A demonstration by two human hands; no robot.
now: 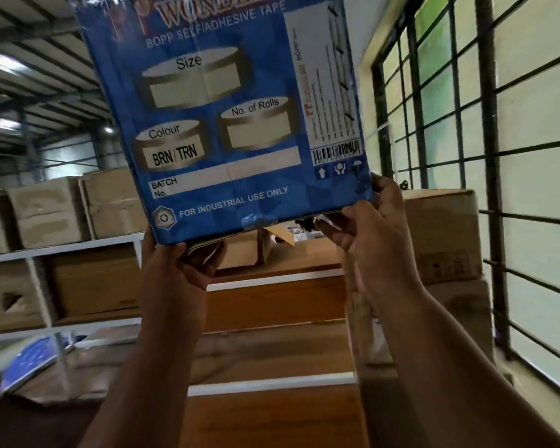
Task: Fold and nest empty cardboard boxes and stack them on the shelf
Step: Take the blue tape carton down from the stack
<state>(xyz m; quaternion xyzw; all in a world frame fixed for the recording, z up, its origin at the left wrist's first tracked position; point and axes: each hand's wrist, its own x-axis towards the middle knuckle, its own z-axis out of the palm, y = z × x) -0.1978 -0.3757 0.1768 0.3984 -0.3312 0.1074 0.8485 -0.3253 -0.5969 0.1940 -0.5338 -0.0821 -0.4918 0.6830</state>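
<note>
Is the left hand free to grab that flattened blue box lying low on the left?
Probably not yet: the left hand grips the raised blue box, as does the right hand. The flattened blue box lies uncovered.

Warehouse interior under a corrugated metal roof [29, 69] on steel trusses, lit by strip lights [0, 64]. At left, white shelving [62, 247] loaded with brown cartons [49, 211]. At right, a tall window [466, 124] barred with a dark metal grille, pale daylight behind frosted panes. Cream wall [366, 69] beside the window. More brown cartons stacked near the grille [446, 234]. Wooden boards [272, 305] below, edged in white.
</note>
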